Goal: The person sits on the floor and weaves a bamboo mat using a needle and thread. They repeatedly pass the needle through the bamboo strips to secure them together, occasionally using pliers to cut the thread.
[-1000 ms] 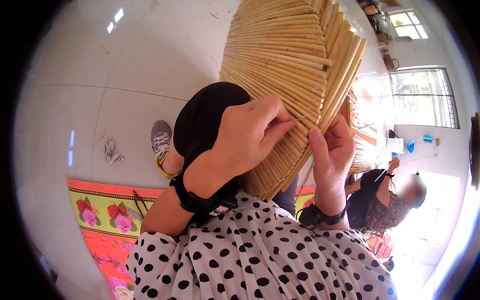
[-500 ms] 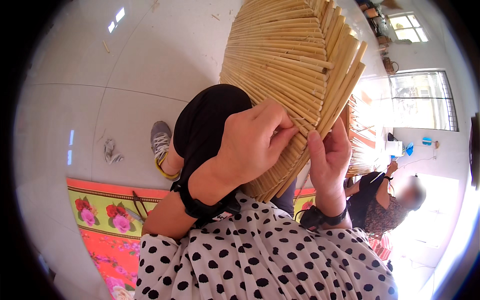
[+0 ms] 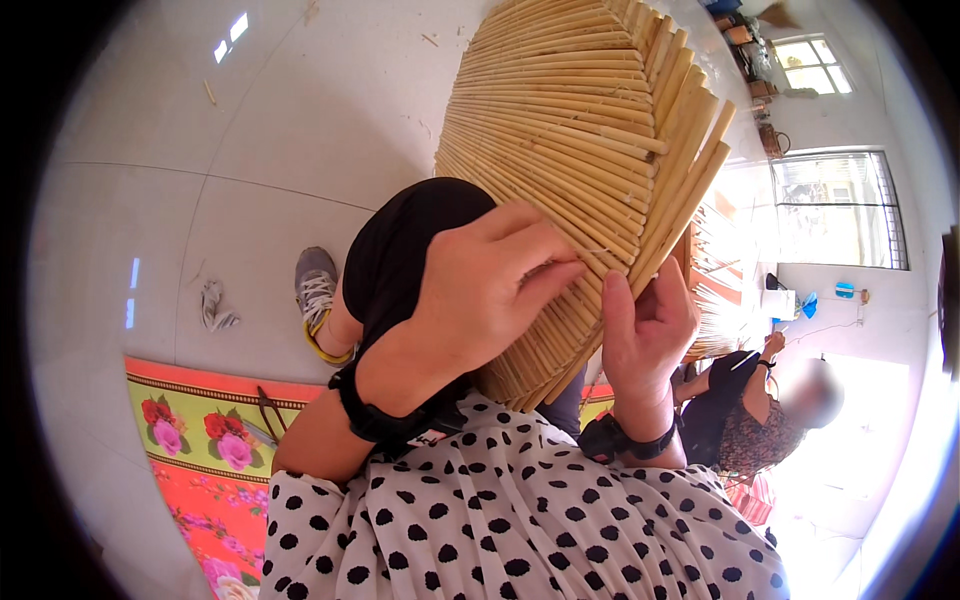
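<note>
A fan-shaped panel of pale yellow reed stalks [image 3: 550,110], laid tightly side by side, leans over my lap with its thicker stalk ends to the right. My left hand [image 3: 500,285] is bent over the panel's near part, thumb and forefinger pinched together. What looks like a thin pale strand [image 3: 598,249] runs from those fingertips toward the panel's right edge; its ends are hidden. My right hand [image 3: 648,325] grips that edge, thumb on the front face and the fingers partly hidden behind the stalks.
A flowered red and green mat [image 3: 200,490] lies at the lower left on pale floor tiles. A crumpled pale scrap [image 3: 216,306] is near my shoe [image 3: 317,290]. At right, another person [image 3: 760,420] sits beside more spread stalks [image 3: 715,320].
My left hand has drawn slightly left, away from the panel's right edge, its fingertips still pinched. The right hand keeps its grip, and the whole view has shifted a little.
</note>
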Demonstrator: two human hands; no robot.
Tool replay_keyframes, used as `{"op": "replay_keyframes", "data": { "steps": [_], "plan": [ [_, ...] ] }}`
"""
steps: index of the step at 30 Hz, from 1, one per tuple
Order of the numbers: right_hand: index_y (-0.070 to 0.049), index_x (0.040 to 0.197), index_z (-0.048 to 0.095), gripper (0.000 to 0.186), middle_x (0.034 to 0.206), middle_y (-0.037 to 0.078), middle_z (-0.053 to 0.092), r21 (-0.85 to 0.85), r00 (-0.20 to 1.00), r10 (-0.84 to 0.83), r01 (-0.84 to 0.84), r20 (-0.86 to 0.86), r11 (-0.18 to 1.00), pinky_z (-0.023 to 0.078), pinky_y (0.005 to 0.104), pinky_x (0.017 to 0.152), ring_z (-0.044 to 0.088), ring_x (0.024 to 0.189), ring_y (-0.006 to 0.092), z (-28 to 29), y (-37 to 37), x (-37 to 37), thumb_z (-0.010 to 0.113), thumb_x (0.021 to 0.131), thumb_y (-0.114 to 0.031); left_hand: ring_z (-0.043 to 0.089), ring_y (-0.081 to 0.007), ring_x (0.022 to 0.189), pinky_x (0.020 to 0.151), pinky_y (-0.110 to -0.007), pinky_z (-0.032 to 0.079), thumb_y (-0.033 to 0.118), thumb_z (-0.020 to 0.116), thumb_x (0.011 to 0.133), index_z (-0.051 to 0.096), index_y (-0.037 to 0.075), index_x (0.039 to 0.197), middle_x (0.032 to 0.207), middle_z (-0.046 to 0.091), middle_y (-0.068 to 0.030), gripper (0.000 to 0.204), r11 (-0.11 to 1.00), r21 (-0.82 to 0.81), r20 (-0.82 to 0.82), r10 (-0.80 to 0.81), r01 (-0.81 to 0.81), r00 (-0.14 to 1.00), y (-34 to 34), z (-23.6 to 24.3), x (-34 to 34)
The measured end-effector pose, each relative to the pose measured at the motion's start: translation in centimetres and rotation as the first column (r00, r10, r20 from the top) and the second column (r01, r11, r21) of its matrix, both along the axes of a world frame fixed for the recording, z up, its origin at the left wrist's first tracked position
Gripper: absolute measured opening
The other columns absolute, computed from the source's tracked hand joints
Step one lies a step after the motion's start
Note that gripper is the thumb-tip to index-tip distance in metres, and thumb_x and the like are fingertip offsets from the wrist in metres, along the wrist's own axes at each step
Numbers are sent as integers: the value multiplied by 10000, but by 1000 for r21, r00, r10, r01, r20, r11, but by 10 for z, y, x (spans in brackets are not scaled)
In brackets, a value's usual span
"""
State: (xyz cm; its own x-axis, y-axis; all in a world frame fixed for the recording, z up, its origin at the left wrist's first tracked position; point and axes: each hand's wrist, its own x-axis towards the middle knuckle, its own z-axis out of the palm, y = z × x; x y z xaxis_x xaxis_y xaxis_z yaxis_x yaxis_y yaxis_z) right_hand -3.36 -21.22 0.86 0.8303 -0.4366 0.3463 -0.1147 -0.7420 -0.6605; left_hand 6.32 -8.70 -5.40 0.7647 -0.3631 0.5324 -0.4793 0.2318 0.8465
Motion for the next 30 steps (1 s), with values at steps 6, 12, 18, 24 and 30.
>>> {"op": "replay_keyframes", "data": {
  "steps": [6,12,18,24,30],
  "plan": [
    [40,804,547,158,658,75,597,-61,1000,-2,3,15,998,459,223,497,533,545,54,1,1,2,683,833,-36,574,-136,544,500,-249,425,36,728,820,653,10,843,688,617,-72,83,994,99,-15,-44,46,999,23,3,8],
    [35,800,543,149,627,67,582,-66,998,17,-12,62,998,426,217,478,507,525,49,-3,-1,2,675,833,-25,579,-172,508,473,-266,425,41,714,836,654,20,881,654,617,-77,78,988,128,-40,-85,89,996,33,6,7],
    [16,768,531,182,565,59,537,-138,998,-1,9,60,990,370,230,449,449,492,54,-7,-5,-3,689,827,-51,551,-214,500,455,-296,417,24,731,793,699,57,967,644,582,-67,180,981,194,77,-35,19,996,37,10,3],
    [2,732,514,218,537,51,493,-131,992,-62,76,113,988,329,233,438,397,478,59,-14,-5,-6,692,830,-77,538,-216,496,457,-315,413,20,734,755,709,78,953,609,530,-39,207,954,297,213,-29,-37,977,40,16,5],
    [0,734,504,222,532,38,451,-108,988,-92,105,124,988,311,231,437,347,488,63,-15,-6,-5,678,845,-81,536,-220,492,454,-322,408,48,731,753,701,94,915,616,533,-23,171,943,324,271,-12,-80,963,30,17,13]
  ]
}}
